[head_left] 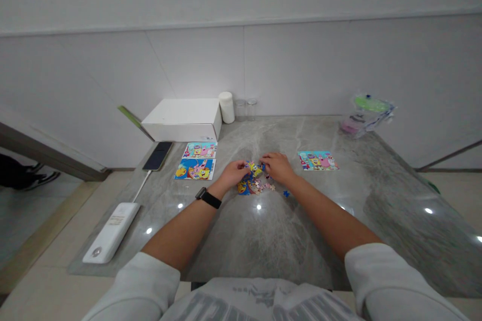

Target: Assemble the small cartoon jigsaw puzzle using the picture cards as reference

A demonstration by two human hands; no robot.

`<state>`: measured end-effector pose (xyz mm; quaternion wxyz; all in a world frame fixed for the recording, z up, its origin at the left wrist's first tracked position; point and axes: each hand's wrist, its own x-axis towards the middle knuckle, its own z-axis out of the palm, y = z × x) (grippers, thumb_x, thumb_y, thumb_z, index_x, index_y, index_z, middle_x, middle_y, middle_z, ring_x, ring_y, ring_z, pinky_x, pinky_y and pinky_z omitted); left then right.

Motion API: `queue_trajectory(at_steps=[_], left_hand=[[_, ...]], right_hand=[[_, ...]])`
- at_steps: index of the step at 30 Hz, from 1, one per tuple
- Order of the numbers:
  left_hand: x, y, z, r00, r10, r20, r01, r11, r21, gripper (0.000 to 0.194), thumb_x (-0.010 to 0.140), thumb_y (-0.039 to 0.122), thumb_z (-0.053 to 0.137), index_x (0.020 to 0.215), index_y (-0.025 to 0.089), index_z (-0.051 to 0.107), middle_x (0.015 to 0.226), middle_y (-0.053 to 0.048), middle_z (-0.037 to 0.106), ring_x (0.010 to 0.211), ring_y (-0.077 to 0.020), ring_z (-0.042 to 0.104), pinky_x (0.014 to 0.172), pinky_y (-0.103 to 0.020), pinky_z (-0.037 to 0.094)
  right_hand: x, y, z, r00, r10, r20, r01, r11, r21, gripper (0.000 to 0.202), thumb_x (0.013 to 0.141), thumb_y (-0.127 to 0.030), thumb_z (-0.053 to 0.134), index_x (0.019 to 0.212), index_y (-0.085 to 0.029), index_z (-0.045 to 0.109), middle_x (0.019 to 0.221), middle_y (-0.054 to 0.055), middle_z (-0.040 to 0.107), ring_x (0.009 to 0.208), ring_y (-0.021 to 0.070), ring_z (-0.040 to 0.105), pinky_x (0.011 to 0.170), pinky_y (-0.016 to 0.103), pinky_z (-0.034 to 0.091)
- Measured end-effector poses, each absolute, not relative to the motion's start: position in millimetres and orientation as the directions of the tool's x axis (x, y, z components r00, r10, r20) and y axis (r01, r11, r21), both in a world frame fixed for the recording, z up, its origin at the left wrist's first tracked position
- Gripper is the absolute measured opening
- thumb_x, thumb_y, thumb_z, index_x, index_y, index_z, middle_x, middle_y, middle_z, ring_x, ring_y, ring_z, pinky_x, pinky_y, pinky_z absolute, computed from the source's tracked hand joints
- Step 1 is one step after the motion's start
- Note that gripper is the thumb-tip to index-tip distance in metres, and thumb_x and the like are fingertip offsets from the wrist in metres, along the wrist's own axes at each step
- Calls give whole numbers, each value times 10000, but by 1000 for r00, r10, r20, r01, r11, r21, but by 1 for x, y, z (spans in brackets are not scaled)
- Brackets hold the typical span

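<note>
Handling puzzle pieces (256, 180) (both hands (254, 169))

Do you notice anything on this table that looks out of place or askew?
One small blue puzzle piece lies apart from the loose pile, beside the right forearm, so it looks strayed. I see nothing plainly spilled.

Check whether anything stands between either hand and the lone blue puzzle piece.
From the left hand, yes: the heap of pieces lies between it and the lone blue puzzle piece. From the right hand, nothing visible stands in between.
</note>
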<state>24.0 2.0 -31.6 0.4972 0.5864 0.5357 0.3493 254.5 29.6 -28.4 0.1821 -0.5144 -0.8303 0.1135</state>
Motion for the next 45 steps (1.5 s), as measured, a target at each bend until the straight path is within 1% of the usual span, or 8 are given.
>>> queue_trajectory(at_steps=[4,6,8,13,21,29,38,45], left_hand=[[21,8,-29,176,981,-88,199,52,979,175,803,303,726,923,176,714,824,-18,747,742,-157,676,694,-253,513],[23,13,-27,144,988,-57,151,35,988,213,800,321,746,951,177,705,840,-27,755,754,-167,686,692,-259,518],[25,19,-25,102,994,-26,127,13,992,220,801,321,754,957,177,697,841,-30,758,761,-171,690,687,-257,515],[31,32,-21,73,997,16,63,-21,998,210,835,341,734,953,176,678,857,-31,753,771,-162,685,708,-255,512],[22,31,-30,18,991,136,307,-135,942,249,924,406,664,989,177,739,929,-42,743,836,-175,647,764,-273,512],[29,28,-35,-20,992,123,210,-116,971,231,874,391,714,958,177,689,863,-21,710,781,-157,637,727,-260,505],[24,32,-35,13,997,71,130,-72,989,304,894,477,683,976,185,683,866,-22,693,752,-146,616,672,-243,493],[27,29,-33,33,994,100,171,-104,980,305,852,473,736,937,182,697,903,-46,735,807,-169,643,731,-270,512]], right_hand=[[248,39,-23,-392,905,166,583,383,-717,372,1020,-285,498,1255,-241,783,1209,92,784,1160,246,686,1078,413,493],[244,44,-18,-375,922,93,381,245,-892,411,1058,-383,434,1227,-227,774,1110,81,798,1045,216,725,960,362,558],[239,49,-15,-351,936,26,256,123,-959,439,1055,-472,440,1207,-213,759,1071,81,792,938,200,735,822,316,578],[229,61,-14,-331,939,93,337,210,-918,338,845,-448,761,1078,-205,755,935,35,770,780,166,667,690,258,510],[223,61,-33,-359,929,83,316,205,-926,317,871,-496,675,950,-197,745,811,9,724,728,175,621,677,274,475],[217,49,-35,-231,942,244,442,325,-836,281,945,-411,600,1015,-223,797,889,43,769,801,203,663,769,311,486],[226,60,-46,-193,962,194,447,262,-855,303,934,-480,622,1017,-218,750,784,1,693,706,176,599,692,288,457],[217,56,-45,-299,946,127,270,211,-939,370,860,-573,684,918,-209,708,756,-15,634,700,160,549,660,269,430]])
